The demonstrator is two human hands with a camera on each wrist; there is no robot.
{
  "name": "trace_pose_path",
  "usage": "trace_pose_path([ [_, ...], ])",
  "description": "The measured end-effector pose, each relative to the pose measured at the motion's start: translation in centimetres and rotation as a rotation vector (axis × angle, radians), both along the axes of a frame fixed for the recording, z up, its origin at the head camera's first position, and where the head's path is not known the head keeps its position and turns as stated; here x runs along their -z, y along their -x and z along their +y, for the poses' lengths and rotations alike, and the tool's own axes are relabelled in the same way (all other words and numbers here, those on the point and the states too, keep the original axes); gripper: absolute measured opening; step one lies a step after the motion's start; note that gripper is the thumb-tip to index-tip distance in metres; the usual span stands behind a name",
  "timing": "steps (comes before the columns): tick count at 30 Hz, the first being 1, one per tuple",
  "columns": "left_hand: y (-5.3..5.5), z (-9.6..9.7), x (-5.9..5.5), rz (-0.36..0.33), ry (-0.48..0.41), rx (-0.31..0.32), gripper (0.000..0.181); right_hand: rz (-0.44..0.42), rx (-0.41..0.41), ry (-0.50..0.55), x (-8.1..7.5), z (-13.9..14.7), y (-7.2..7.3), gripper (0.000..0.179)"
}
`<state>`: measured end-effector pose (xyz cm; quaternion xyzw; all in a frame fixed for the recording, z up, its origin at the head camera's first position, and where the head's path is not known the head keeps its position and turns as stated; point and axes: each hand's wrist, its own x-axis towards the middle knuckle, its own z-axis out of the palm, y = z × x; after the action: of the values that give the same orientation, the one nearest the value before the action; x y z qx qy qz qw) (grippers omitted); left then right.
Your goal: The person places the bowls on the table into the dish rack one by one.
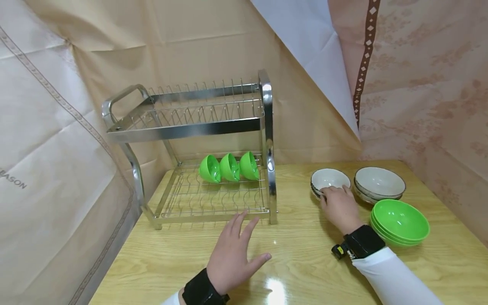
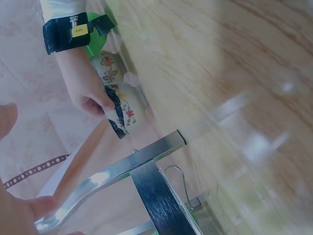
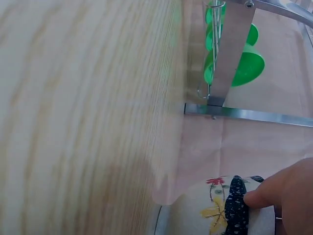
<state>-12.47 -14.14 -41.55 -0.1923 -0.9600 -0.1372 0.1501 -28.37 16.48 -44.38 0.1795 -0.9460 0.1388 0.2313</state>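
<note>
My right hand is at the stacked small white bowls, its fingers over the near rim. Seen from the right wrist, the thumb presses the flowered outside of a bowl at its dark band. From the left wrist, the right hand pinches the rim of this flowered bowl. My left hand hovers over the table before the dish rack, fingers spread and holding nothing. Three small green bowls stand on edge in a row on the rack's lower tier.
Larger white bowls are stacked right of the small ones, and nearer lies a stack of green bowls, close to my right wrist. The rack's upper tier carries wire dividers. Cloth hangs behind the wooden table.
</note>
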Motion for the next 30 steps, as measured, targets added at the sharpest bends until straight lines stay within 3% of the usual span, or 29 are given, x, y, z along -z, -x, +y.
trace_pose_path([
  [13,0.0,0.1,0.3,-0.007,-0.009,-0.01,0.082,-0.022,0.021,0.043,0.1,0.5,0.3,0.018],
  [23,0.1,1.0,0.4,-0.024,-0.047,-0.007,0.079,0.057,0.046,0.143,-0.6,0.5,-0.2,0.02],
  [27,0.3,1.3,0.0,-0.135,-0.182,-0.02,0.073,0.102,0.015,0.166,-2.6,0.3,-1.5,0.021],
  [30,0.6,1.4,-0.6,-0.312,-0.418,0.001,0.066,0.116,-0.042,0.171,-4.5,-0.5,-3.2,0.021],
])
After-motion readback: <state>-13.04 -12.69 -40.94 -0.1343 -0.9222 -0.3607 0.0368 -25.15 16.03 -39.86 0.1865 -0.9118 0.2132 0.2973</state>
